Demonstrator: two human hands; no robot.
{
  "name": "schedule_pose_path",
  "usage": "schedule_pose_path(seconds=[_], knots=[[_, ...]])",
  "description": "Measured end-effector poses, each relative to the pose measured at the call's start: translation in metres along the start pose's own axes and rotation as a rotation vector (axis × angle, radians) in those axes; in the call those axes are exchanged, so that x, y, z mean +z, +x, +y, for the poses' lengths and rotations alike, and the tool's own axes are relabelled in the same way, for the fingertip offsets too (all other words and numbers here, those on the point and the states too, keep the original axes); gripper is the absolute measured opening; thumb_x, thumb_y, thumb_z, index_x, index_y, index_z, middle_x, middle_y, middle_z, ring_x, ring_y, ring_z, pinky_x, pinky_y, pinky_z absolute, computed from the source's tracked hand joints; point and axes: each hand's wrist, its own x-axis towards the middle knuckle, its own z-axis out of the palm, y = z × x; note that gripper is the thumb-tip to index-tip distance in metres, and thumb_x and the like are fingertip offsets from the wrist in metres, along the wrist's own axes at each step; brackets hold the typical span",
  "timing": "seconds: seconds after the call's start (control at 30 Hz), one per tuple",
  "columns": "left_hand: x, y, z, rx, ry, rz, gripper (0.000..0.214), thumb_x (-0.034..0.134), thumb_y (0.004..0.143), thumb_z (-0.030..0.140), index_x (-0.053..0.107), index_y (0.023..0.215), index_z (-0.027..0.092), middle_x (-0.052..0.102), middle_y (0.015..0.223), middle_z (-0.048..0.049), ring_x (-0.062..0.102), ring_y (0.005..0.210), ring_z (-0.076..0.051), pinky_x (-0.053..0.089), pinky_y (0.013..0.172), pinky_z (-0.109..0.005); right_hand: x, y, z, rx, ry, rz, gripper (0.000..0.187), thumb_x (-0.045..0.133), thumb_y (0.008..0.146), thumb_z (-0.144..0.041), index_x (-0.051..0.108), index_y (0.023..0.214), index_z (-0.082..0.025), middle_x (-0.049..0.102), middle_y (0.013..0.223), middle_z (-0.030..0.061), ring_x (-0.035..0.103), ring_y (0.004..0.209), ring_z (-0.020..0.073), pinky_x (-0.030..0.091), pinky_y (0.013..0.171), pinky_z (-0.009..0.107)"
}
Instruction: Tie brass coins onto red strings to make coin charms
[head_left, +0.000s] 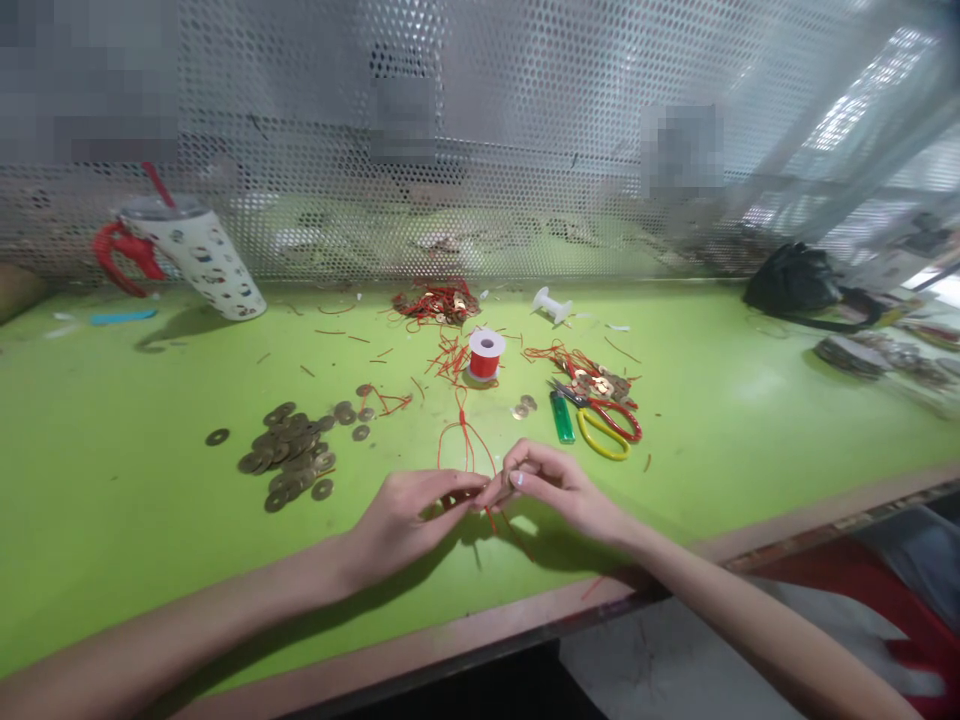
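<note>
My left hand (409, 515) and my right hand (551, 485) meet fingertip to fingertip near the front of the green table (112, 560). Both pinch a thin red cord (466, 440) that loops away from the fingers toward the red thread spool (485, 355). A small coin seems held between the fingertips, though the fingers mostly hide it. A pile of round brass coins (292, 455) with holes lies just left of my left hand.
Scissors (604, 420) with red and yellow handles and a green lighter (562, 417) lie right of the cord. Finished red-cord pieces (439, 303) and an empty white spool (553, 305) sit farther back. A patterned cup (202, 255) leans at back left, a black bag (795, 280) at right, before a perforated metal screen.
</note>
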Motion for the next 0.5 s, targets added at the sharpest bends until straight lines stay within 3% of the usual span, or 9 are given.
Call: schedule_pose_path(seconds=[0.1, 0.2, 0.33, 0.5], knots=[[-0.001, 0.003, 0.0, -0.065, -0.093, -0.017, 0.014, 0.067, 0.095, 0.016, 0.077, 0.104, 0.019, 0.081, 0.09, -0.0016, 0.076, 0.074, -0.013, 0.06, 0.068, -0.02, 0.001, 0.001, -0.003, 0.01, -0.014, 0.013, 0.022, 0.059, 0.102, -0.041, 0.057, 0.097, -0.02, 0.077, 0.098, 0.0084, 0.074, 0.093, 0.0189, 0.057, 0.092, 0.041], [-0.002, 0.009, -0.002, -0.214, -0.198, 0.011, 0.012, 0.069, 0.093, 0.018, 0.08, 0.099, 0.019, 0.081, 0.089, -0.0031, 0.077, 0.076, -0.016, 0.062, 0.069, -0.023, -0.002, 0.007, -0.008, -0.016, -0.082, 0.083, 0.023, 0.061, 0.1, -0.043, 0.061, 0.096, -0.02, 0.075, 0.095, 0.0072, 0.072, 0.09, 0.0185, 0.058, 0.088, 0.038], [-0.003, 0.021, -0.005, -0.411, -0.332, 0.079, 0.009, 0.075, 0.088, 0.022, 0.081, 0.093, 0.017, 0.081, 0.085, -0.0051, 0.077, 0.076, -0.019, 0.065, 0.072, -0.029, -0.009, 0.022, -0.014, -0.101, -0.236, 0.215, 0.024, 0.067, 0.095, -0.043, 0.066, 0.09, -0.02, 0.068, 0.082, 0.0023, 0.065, 0.076, 0.0153, 0.055, 0.076, 0.031], [-0.005, 0.036, -0.008, -0.585, -0.473, 0.129, 0.015, 0.079, 0.082, 0.028, 0.08, 0.088, 0.015, 0.081, 0.086, -0.0076, 0.078, 0.078, -0.021, 0.065, 0.077, -0.032, -0.019, 0.042, -0.009, -0.11, -0.348, 0.254, 0.026, 0.069, 0.092, -0.044, 0.07, 0.093, -0.017, 0.064, 0.075, 0.0005, 0.057, 0.063, 0.0129, 0.049, 0.062, 0.027]])
